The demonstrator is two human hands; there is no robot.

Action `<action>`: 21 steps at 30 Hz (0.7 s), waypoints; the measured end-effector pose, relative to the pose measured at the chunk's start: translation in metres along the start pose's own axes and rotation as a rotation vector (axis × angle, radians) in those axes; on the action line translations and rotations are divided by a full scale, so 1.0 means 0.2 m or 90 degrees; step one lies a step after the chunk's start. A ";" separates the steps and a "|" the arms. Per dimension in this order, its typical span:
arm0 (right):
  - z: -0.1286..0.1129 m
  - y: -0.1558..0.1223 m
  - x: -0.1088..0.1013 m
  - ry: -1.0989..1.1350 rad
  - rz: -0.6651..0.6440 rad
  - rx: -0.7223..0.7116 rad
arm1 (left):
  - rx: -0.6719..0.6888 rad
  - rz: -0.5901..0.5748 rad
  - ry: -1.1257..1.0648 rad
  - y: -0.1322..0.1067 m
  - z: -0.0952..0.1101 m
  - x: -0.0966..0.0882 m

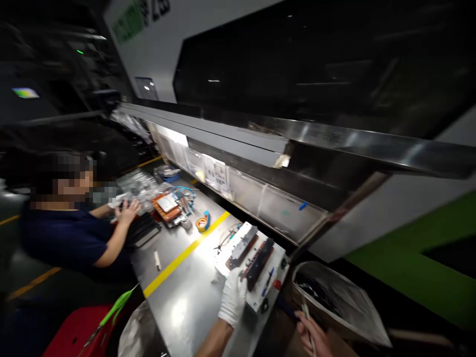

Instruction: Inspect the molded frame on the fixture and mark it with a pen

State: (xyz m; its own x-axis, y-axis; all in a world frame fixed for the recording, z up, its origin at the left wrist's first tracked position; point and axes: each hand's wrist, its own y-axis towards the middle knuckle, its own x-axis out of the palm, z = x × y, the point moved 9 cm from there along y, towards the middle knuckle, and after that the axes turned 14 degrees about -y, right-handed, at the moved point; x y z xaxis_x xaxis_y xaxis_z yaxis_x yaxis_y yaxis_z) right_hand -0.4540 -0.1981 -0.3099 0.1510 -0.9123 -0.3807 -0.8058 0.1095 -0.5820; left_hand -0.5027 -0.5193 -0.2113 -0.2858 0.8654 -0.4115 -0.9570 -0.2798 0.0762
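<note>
My left hand [232,297], in a white glove, reaches to the near edge of a white box-like fixture [279,271]. Its fingers look partly stretched and touch the near ends of two long dark bars with brown undersides, the grey-topped bar [241,246] and the black bar [260,263]; I see nothing held in them. A blue pen-like thing [267,281] and a red button [277,284] are on the fixture's front side. My bare right hand [312,333], low on the right, is closed around a slim pale stick-like tool [306,312], its kind unclear.
A co-worker [63,233] handles dark trays [147,230] at the left of the metal table [178,307]. Tape rolls [203,224], an orange-brown assembly [167,208] and clear plastic bags [137,186] lie there. A lined bin [334,297] stands right; a machine ledge [334,136] overhangs behind.
</note>
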 end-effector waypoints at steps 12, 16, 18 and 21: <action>-0.77 0.00 0.23 -0.361 0.154 -0.329 | 0.314 -0.003 0.175 0.11 0.12 0.15; -0.86 -0.03 0.33 -0.542 0.153 -0.356 | 0.350 -0.062 0.200 0.10 0.12 0.22; -0.88 -0.03 0.36 -0.600 0.140 -0.356 | 0.353 -0.102 0.216 0.11 0.12 0.27; -0.90 -0.04 0.37 -0.646 0.126 -0.351 | 0.308 -0.167 0.215 0.13 0.09 0.33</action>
State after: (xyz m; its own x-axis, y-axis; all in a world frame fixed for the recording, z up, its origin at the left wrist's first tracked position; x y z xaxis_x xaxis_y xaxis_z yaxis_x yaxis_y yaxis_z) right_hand -0.5392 -0.3379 -0.2050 0.1825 -0.1377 -0.9735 -0.9680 -0.1989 -0.1533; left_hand -0.5466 -0.4625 -0.2209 -0.0842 0.6793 -0.7290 -0.9298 0.2095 0.3026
